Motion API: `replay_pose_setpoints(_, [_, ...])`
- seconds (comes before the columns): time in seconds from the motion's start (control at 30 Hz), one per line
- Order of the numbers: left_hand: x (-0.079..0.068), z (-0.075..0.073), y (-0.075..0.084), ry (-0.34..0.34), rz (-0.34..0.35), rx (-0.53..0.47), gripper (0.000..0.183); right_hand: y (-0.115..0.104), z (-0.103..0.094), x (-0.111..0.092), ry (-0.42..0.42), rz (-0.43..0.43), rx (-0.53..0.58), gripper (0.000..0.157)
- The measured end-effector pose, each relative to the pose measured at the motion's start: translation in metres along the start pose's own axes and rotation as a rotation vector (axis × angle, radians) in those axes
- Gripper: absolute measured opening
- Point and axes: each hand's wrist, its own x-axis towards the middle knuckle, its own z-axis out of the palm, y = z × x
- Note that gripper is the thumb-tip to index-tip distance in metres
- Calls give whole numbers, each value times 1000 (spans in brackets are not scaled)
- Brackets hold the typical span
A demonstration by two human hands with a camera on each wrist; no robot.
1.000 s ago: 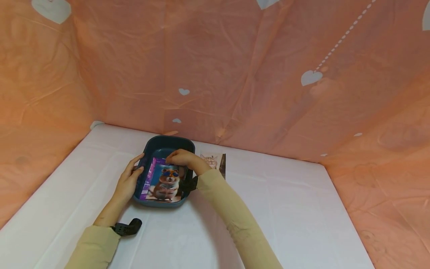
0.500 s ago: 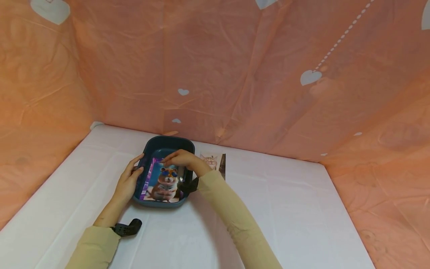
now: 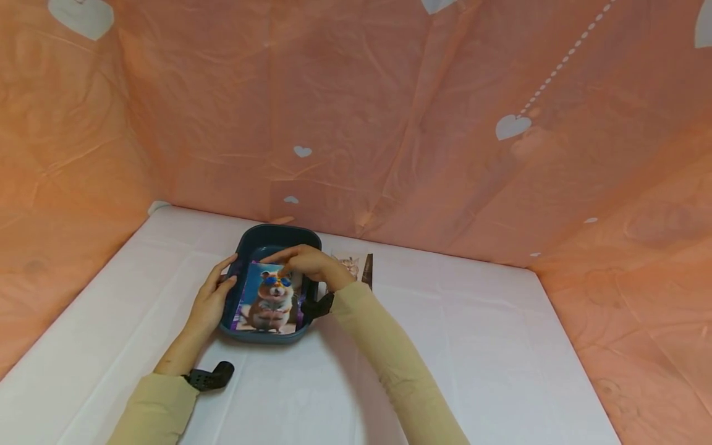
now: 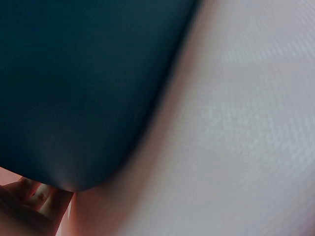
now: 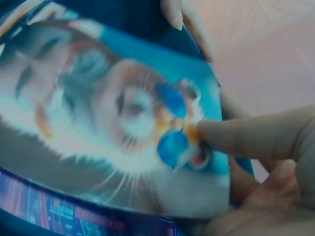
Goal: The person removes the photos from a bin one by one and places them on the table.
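A dark teal rectangular tray (image 3: 282, 235) stands on the white table, nearer its left side. The person's left hand (image 3: 209, 306) grips the tray's left wall, thumb over the rim and fingers outside. Inside lies a picture card of a furry animal in blue sunglasses (image 3: 268, 312). The right hand (image 3: 310, 262) pinches the far edge of this card; in the right wrist view its thumb (image 5: 246, 133) presses the printed face, with other fingers under the edge. Beneath the card shows a purple printed picture (image 5: 98, 220), mostly covered. The left wrist view is mainly the tray's outer side (image 4: 83, 93).
Just right of the tray a cat picture (image 3: 348, 266) lies on the table, partly hidden by the right forearm. A peach curtain with white hearts (image 3: 389, 123) rises along the table's back and both sides. Dark wrist cameras (image 3: 210, 376) sit on both wrists.
The animal card has shifted slightly left and covers more of the purple picture. The right hand's fingers have moved left and spread along the card's far edge. The left hand holds still.
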Motion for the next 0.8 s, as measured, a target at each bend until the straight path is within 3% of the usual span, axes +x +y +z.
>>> replay_pose_setpoints(0.23, [2, -1, 0, 9, 21, 25, 48, 3, -3, -2, 0, -60, 114, 36])
replay_pose_setpoints(0.53, [4, -3, -3, 10, 21, 37, 48, 4, -10, -13, 81, -144, 246, 34])
replay_pose_setpoints(0.8, [6, -5, -5, -9, -4, 30, 49, 5, -22, -23, 169, -173, 253, 34])
